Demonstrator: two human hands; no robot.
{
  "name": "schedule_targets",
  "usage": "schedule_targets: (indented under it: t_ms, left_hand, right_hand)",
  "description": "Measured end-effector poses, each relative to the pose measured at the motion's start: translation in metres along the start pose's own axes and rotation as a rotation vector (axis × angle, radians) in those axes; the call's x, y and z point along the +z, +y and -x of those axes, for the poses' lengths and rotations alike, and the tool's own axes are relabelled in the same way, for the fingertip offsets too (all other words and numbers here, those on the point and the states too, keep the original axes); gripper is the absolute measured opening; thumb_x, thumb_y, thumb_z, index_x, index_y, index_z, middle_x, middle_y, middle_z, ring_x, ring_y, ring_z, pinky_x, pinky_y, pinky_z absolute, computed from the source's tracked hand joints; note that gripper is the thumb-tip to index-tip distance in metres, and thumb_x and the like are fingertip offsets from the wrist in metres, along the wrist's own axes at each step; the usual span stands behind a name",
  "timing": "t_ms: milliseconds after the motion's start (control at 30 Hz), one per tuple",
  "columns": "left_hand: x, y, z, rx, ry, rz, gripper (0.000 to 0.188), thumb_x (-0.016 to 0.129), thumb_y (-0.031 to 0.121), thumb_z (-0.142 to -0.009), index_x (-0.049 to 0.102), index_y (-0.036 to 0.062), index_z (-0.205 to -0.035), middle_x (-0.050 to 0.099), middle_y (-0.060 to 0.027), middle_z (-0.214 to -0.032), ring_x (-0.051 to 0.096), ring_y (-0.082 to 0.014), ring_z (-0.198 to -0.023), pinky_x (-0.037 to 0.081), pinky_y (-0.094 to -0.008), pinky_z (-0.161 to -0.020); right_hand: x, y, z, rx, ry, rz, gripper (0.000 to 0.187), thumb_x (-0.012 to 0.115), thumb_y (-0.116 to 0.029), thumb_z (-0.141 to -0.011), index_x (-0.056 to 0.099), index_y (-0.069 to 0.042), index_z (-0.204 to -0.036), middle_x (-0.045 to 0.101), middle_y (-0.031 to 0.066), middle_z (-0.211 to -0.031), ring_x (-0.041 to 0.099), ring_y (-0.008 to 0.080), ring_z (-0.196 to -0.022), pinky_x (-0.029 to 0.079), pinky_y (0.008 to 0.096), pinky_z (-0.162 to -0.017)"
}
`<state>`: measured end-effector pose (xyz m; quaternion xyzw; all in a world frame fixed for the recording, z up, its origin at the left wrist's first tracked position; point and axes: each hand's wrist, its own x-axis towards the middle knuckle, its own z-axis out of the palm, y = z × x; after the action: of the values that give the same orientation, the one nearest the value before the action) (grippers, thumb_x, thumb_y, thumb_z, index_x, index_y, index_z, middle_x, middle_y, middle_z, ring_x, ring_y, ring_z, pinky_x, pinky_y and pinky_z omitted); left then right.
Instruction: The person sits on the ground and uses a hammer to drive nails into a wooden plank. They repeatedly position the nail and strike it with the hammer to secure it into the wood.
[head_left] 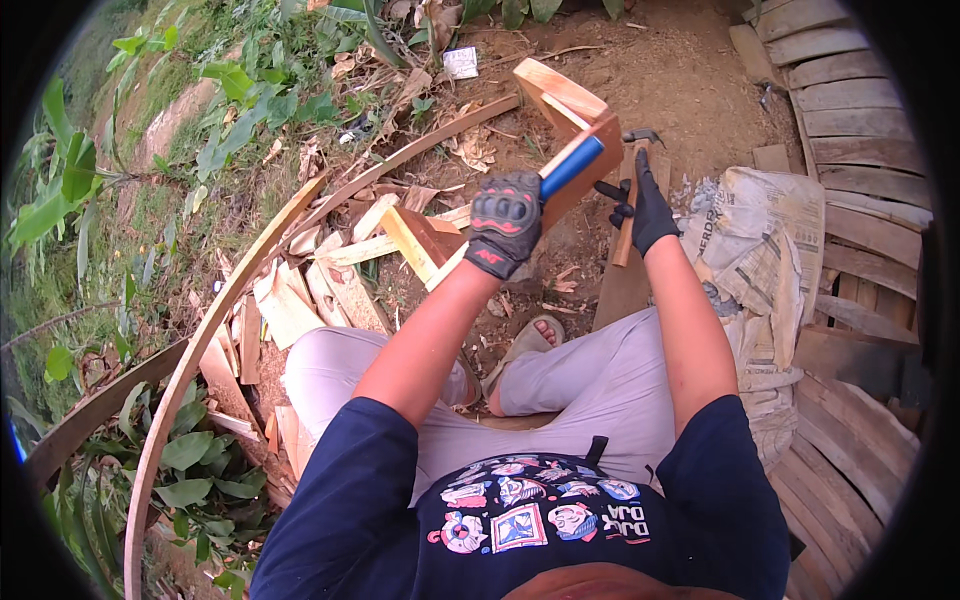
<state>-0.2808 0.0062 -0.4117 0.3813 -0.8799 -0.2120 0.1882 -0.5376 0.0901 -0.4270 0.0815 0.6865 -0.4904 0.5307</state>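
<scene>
My left hand (505, 224), in a dark padded glove with red marks, is closed around the middle of a small wooden frame (583, 195). Boards stand out at both ends of this frame, which is held tilted off the ground. Along it, running up from my fist, lies a blue tube-like piece (573, 167); whether it is fixed to the wood I cannot tell. My right hand (655, 215), in a black glove, holds a claw hammer (627, 235) by its wooden handle, index finger stretched along it. The hammer's metal head points away from me, close beside the frame.
Wood scraps (345, 290) and shavings litter the ground at left, with a long curved strip (235, 290) across them. A worn paper sack (765, 225) lies at right beside a plank wall (850, 150). Another board (622, 298) lies under the hammer. Green plants (190, 450) grow at left.
</scene>
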Motion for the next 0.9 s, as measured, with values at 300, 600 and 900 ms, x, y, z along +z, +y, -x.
schedule_targets:
  t_ms: [300, 600, 900]
  left_hand:
    - [0.082, 0.048, 0.060, 0.322, 0.122, 0.049, 0.015, 0.061, 0.019, -0.083, 0.065, 0.0060, -0.091, 0.064, -0.0141, -0.084, 0.065, -0.0306, -0.082, 0.049, -0.0451, -0.077]
    - [0.117, 0.090, 0.110, 0.228, -0.036, -0.035, 0.019, 0.061, 0.017, -0.087, 0.065, 0.0051, -0.102, 0.065, -0.0174, -0.094, 0.067, -0.0337, -0.090, 0.054, -0.0467, -0.075]
    - [0.118, 0.104, 0.092, 0.183, -0.145, -0.073, 0.025, 0.057, 0.013, -0.091, 0.063, 0.0050, -0.115, 0.067, -0.0202, -0.109, 0.068, -0.0376, -0.102, 0.055, -0.0493, -0.086]
  right_hand:
    - [-0.055, 0.020, -0.011, -0.222, -0.046, 0.089, 0.059, 0.057, -0.064, -0.098, 0.061, -0.018, -0.133, 0.070, 0.0105, -0.117, 0.067, 0.0207, -0.072, 0.051, 0.0340, -0.055]
    - [-0.171, 0.064, -0.034, -0.180, -0.115, 0.107, 0.027, 0.068, -0.044, -0.095, 0.062, -0.018, -0.094, 0.055, -0.0007, -0.069, 0.044, 0.0102, -0.049, 0.040, 0.0303, -0.047]
    - [-0.130, -0.015, 0.050, -0.605, 0.384, 0.648, 0.065, 0.079, -0.064, -0.081, 0.073, -0.004, -0.104, 0.072, 0.0144, -0.077, 0.057, 0.0153, -0.050, 0.049, 0.0333, -0.051]
